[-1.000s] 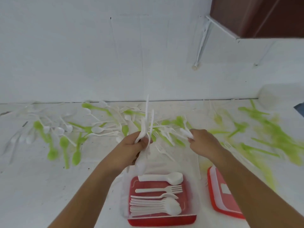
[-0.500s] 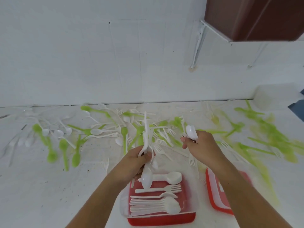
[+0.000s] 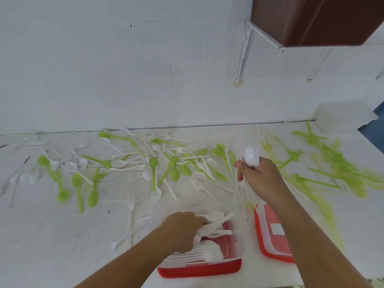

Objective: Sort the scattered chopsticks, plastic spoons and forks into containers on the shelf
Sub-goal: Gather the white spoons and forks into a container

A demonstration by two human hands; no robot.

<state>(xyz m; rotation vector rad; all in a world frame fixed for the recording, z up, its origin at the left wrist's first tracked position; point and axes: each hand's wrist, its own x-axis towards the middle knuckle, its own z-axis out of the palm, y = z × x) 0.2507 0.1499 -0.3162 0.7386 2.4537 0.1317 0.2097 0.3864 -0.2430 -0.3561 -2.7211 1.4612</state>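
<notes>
Inside the container [image 3: 199, 270] the left grip [image 3: 181, 229] clutches white cutlery [image 3: 214, 226]; right grip [image 3: 260, 178] clutches spoons [image 3: 251, 156].

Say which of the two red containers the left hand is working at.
The left red container: the left hand grips white cutlery over it. The right red container sits apart, untouched; the right hand holds white spoons farther back.

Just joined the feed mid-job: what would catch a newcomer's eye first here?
A tangle of bright green and white plastic spoons and forks strewn across the white shelf stands out first. At the front, the left hand grips white plastic cutlery inside a clear, red-bottomed container, while the right hand holds white plastic spoons up over the litter.
</notes>
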